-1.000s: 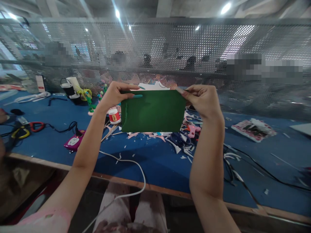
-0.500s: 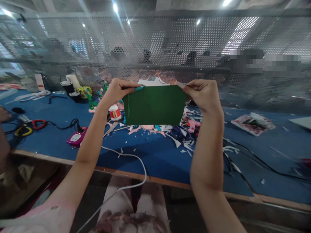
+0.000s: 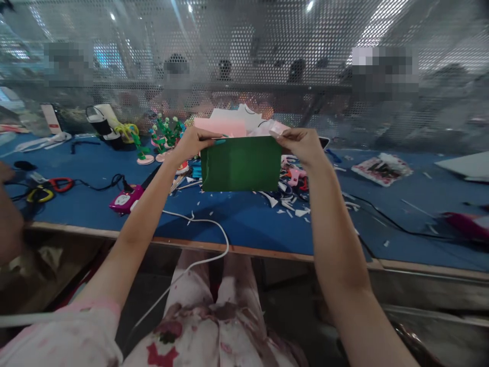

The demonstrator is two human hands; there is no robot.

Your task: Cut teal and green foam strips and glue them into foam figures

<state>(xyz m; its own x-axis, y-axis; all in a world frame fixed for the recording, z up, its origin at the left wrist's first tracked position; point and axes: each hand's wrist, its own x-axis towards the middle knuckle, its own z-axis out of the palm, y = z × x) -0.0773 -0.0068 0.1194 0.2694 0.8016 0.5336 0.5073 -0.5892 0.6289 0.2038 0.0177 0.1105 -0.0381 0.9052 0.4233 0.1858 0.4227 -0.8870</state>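
Note:
A dark green rectangular sheet [image 3: 241, 164] hangs upright in front of me, lifted above the bench. My left hand [image 3: 194, 142] pinches its upper left corner between thumb and fingers. At the upper right corner, my right hand [image 3: 303, 144] grips it the same way. Behind the sheet lie a pink sheet [image 3: 221, 125] and white paper [image 3: 235, 115], partly covered. Small green craft flowers on pink round bases [image 3: 145, 160] stand left of my left hand. Scraps and pink pieces [image 3: 296, 176] show beside the sheet's right edge.
A purple power socket [image 3: 126, 199] sits by my left forearm, and a white cord [image 3: 198, 220] runs over the bench edge. Scissors with red and yellow handles [image 3: 61, 184] lie at left. A perforated metal screen [image 3: 244, 61] rises behind the blue bench [image 3: 229, 224].
The head camera has tilted downward, so more of the lap shows. Both hands have come slightly closer together with the green sheet still between them, and the pink sheet behind is now visible.

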